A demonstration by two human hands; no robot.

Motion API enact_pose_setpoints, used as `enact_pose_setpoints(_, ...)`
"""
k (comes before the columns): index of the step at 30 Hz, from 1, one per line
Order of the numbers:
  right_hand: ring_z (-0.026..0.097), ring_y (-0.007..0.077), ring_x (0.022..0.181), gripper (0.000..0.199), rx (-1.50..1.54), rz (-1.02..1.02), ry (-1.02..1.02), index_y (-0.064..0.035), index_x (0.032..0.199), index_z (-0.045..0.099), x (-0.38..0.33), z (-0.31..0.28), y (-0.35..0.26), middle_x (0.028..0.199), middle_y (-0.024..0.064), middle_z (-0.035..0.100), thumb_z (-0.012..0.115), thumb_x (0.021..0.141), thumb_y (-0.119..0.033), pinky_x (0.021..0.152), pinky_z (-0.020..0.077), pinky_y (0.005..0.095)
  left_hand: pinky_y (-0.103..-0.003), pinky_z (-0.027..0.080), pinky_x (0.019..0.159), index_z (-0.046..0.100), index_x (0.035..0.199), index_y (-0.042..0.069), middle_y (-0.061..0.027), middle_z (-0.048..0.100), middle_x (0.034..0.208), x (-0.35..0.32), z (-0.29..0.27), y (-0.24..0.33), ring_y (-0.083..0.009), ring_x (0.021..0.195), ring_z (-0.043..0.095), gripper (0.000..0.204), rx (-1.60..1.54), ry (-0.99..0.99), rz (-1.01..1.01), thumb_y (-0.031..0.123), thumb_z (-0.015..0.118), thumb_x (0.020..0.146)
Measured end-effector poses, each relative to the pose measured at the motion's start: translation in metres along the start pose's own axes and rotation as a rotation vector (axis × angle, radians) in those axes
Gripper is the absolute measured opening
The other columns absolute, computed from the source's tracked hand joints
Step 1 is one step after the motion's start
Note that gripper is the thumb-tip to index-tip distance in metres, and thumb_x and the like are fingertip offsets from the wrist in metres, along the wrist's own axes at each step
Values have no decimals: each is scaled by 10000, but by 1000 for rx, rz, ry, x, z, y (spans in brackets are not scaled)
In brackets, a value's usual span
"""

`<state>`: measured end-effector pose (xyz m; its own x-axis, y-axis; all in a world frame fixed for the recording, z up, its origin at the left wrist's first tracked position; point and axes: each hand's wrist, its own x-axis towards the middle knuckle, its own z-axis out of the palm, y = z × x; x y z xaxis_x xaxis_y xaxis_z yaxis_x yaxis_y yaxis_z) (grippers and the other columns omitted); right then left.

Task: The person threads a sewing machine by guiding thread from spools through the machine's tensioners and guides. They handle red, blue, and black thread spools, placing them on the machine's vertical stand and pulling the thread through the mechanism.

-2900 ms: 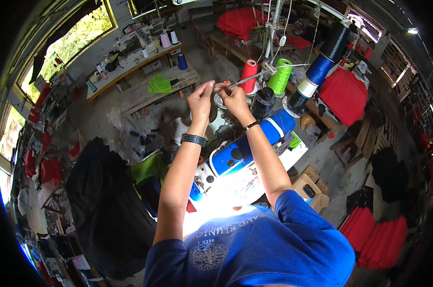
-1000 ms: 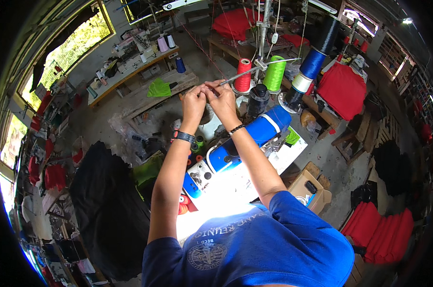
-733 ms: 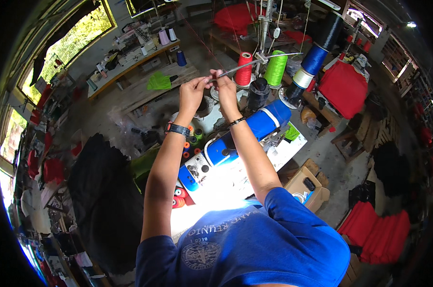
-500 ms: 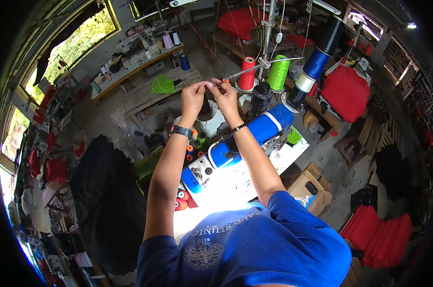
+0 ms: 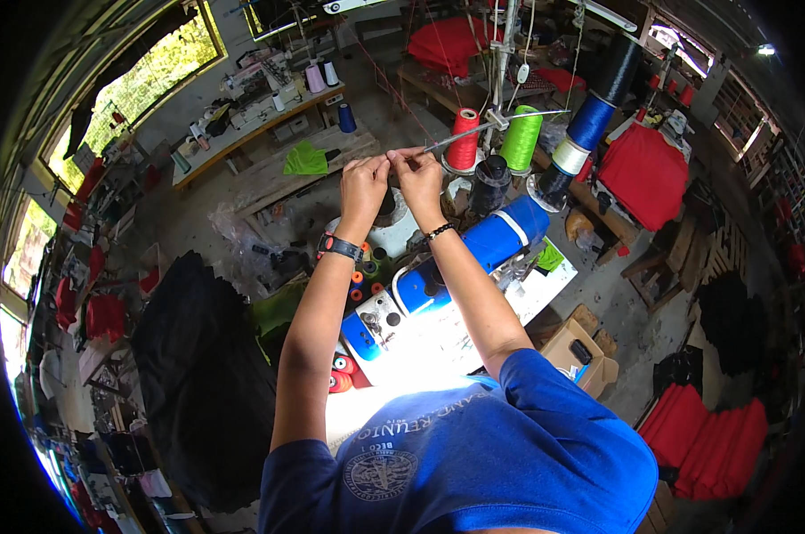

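Observation:
My left hand [image 5: 364, 191] and my right hand [image 5: 418, 185] are raised in front of me, their fingertips pinched together and almost touching. Whatever lies between the fingers is too fine to make out. Right beside my right fingers is the near end of a thin metal rod [image 5: 460, 136] on a thread stand. A fine red thread [image 5: 402, 102] slants from above toward that end. Behind the rod stand a red thread cone [image 5: 462, 142] and a bright green thread cone [image 5: 520, 140]. Below my forearms sits a blue and white sewing machine [image 5: 473, 254], glaringly lit at its near end.
Black, blue and white thread cones [image 5: 589, 121] line up at the right of the stand. Small spools [image 5: 358, 287] lie beside the machine. An open cardboard box [image 5: 562, 347] is at its right. Black cloth [image 5: 198, 374] is heaped at left, folded red cloth [image 5: 700, 440] at right.
Both hands stay pinched together by the rod's end, shifting only slightly. The whole view has moved a little, so the surroundings appear slightly lower and farther right.

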<state>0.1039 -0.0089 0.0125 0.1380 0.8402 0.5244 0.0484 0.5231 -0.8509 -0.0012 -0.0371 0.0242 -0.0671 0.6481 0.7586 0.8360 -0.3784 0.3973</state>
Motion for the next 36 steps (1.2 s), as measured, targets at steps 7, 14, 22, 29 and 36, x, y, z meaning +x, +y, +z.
enact_pose_setpoints(7,605,253,671,136,-24,-140,-16,-11,760,636,19,1,3,770,127,607,657,782,-144,600,464,342,-243,468,689,657,996,7,-88,662,784,4,8,-12,-109,733,610,194,-741,-170,-335,113,602,844)
enact_pose_setpoints(14,586,295,670,168,-187,-200,71,-25,756,597,24,-3,6,758,133,586,638,804,-181,588,448,381,-326,387,900,706,873,49,-68,683,896,30,-12,-4,-131,830,622,149,-269,-311,-267,167,648,803)
enact_pose_setpoints(22,586,301,676,202,-102,-43,53,-21,762,580,20,2,8,758,134,593,616,836,-206,590,444,377,-467,235,1020,714,827,115,2,660,971,32,-12,-7,-178,1009,573,128,120,-136,163,195,618,798)
enact_pose_setpoints(29,576,283,660,187,-114,-129,71,-23,757,577,25,1,12,735,131,578,617,834,-188,585,444,365,-472,206,1047,717,857,122,-3,644,1040,25,-1,-8,-178,1046,556,147,-8,-216,12,225,667,765)
enact_pose_setpoints(36,547,187,628,191,12,-30,39,-16,752,584,22,5,9,714,99,567,627,836,-182,562,430,332,-454,229,1027,726,765,139,9,622,959,33,-18,-1,-163,969,559,129,114,-150,-11,245,730,691)
